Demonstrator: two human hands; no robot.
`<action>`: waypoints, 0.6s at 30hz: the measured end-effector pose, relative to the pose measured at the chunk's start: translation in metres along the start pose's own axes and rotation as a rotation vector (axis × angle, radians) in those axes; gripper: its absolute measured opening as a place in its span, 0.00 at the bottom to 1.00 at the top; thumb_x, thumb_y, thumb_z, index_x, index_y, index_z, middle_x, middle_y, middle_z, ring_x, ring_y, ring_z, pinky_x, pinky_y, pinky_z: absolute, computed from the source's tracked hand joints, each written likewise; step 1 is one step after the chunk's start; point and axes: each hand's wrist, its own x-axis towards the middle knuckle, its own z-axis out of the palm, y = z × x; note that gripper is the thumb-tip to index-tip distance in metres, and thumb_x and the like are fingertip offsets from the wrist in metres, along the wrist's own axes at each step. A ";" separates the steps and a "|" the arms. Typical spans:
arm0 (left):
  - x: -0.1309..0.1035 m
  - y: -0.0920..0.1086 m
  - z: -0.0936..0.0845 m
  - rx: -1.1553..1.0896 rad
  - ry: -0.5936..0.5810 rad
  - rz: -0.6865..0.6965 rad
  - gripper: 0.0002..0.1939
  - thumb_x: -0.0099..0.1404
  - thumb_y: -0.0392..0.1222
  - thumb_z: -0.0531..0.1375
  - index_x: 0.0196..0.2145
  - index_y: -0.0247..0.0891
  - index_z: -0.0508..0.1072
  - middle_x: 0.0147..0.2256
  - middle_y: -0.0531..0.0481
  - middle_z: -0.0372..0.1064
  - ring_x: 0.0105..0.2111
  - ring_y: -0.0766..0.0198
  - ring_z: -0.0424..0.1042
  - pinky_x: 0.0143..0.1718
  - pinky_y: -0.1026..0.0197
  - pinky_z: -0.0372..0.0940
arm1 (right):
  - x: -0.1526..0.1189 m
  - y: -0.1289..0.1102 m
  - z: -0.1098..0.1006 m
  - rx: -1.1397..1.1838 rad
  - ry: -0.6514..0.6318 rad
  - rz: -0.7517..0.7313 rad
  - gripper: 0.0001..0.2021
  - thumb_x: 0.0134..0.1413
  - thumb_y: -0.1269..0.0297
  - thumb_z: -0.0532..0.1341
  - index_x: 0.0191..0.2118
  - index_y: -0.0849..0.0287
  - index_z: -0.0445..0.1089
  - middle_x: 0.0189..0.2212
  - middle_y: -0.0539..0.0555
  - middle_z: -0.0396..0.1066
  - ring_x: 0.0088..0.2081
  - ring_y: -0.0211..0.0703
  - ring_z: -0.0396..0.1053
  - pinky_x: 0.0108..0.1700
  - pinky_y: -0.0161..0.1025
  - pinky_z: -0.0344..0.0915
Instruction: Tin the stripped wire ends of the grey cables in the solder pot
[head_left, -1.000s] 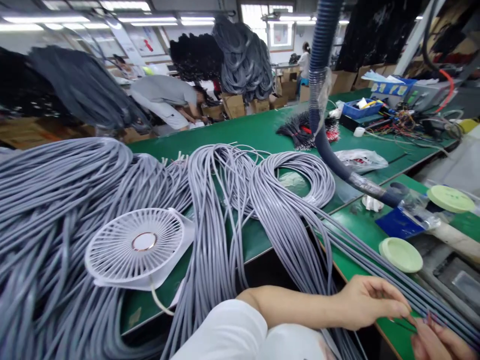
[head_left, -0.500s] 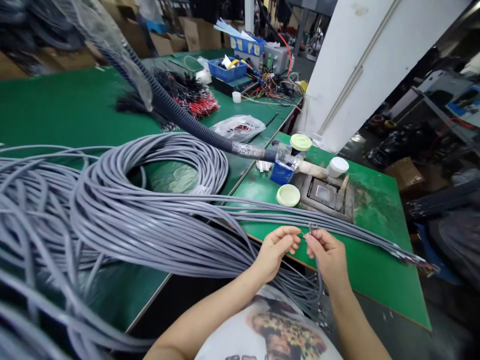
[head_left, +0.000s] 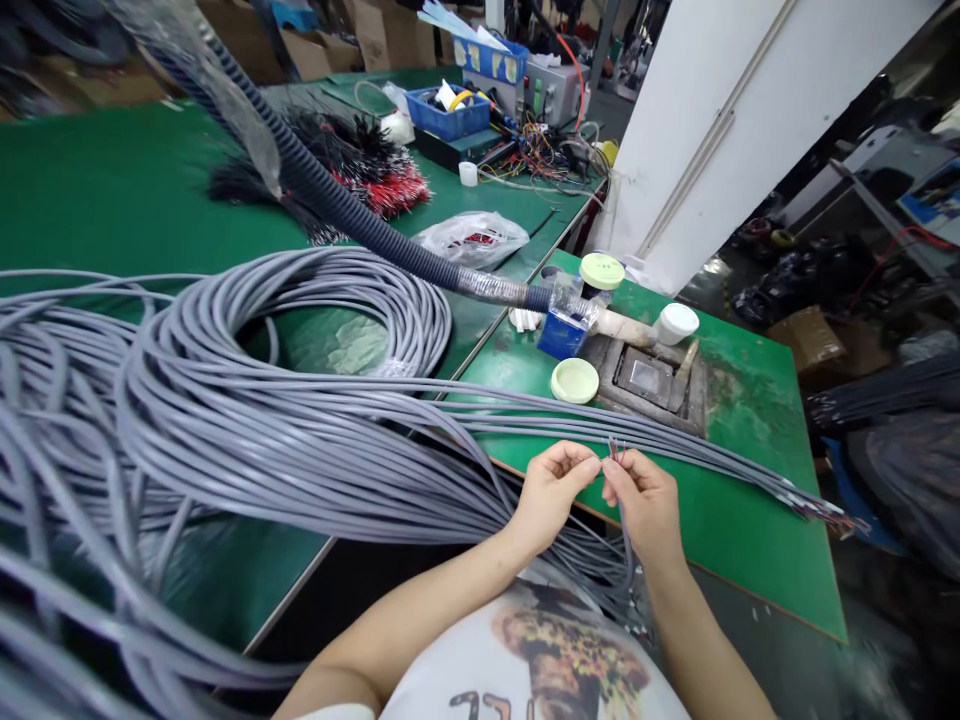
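Observation:
Thin coloured wires (head_left: 616, 449) fan out at the stripped end of a grey cable (head_left: 626, 545). My right hand (head_left: 651, 495) pinches this cable end between thumb and fingers, and the cable hangs down below it. My left hand (head_left: 553, 490) is closed, thumb against forefinger, fingertips touching or nearly touching those of my right hand at the wires; what it pinches is too small to make out. Just behind both hands, a row of grey cables (head_left: 540, 415) runs to the right, with exposed wire ends (head_left: 836, 515) near the table's right edge.
A large grey cable coil (head_left: 300, 440) covers the left table. A dark corrugated hose (head_left: 352, 225) crosses above it to a blue box (head_left: 562, 333). Around a square metal pot (head_left: 646, 380) stand a green lid (head_left: 574, 381) and a white jar (head_left: 677, 323). Blue trays (head_left: 450, 115) sit farther back.
My left hand's thumb and forefinger have closed together and moved against my right fingertips. Both hands sit slightly further left in view; the whole view has shifted a little.

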 end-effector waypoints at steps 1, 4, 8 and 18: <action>0.000 0.000 0.000 0.002 0.004 -0.002 0.12 0.55 0.45 0.67 0.27 0.34 0.72 0.24 0.55 0.67 0.25 0.71 0.63 0.31 0.67 0.59 | 0.000 0.000 0.000 -0.002 0.018 -0.003 0.14 0.57 0.58 0.60 0.23 0.58 0.65 0.17 0.46 0.63 0.20 0.34 0.60 0.25 0.32 0.59; 0.000 0.000 0.002 0.007 0.005 -0.003 0.12 0.55 0.45 0.66 0.27 0.34 0.71 0.23 0.55 0.67 0.25 0.71 0.63 0.30 0.67 0.59 | 0.001 0.001 0.001 -0.013 0.056 -0.003 0.14 0.56 0.58 0.60 0.24 0.58 0.65 0.17 0.46 0.63 0.21 0.34 0.60 0.26 0.32 0.59; 0.001 0.001 0.002 0.006 0.004 -0.004 0.11 0.56 0.44 0.66 0.27 0.33 0.71 0.23 0.55 0.66 0.24 0.71 0.62 0.30 0.67 0.59 | 0.003 0.002 0.002 0.000 0.048 0.008 0.13 0.57 0.58 0.60 0.25 0.59 0.66 0.17 0.46 0.63 0.20 0.34 0.60 0.26 0.32 0.59; -0.001 -0.004 0.002 0.225 -0.053 0.167 0.08 0.60 0.43 0.63 0.28 0.35 0.73 0.26 0.52 0.70 0.27 0.67 0.65 0.33 0.65 0.60 | 0.019 0.001 -0.002 -0.052 0.008 -0.007 0.13 0.57 0.56 0.60 0.26 0.59 0.65 0.17 0.45 0.60 0.21 0.33 0.58 0.25 0.32 0.57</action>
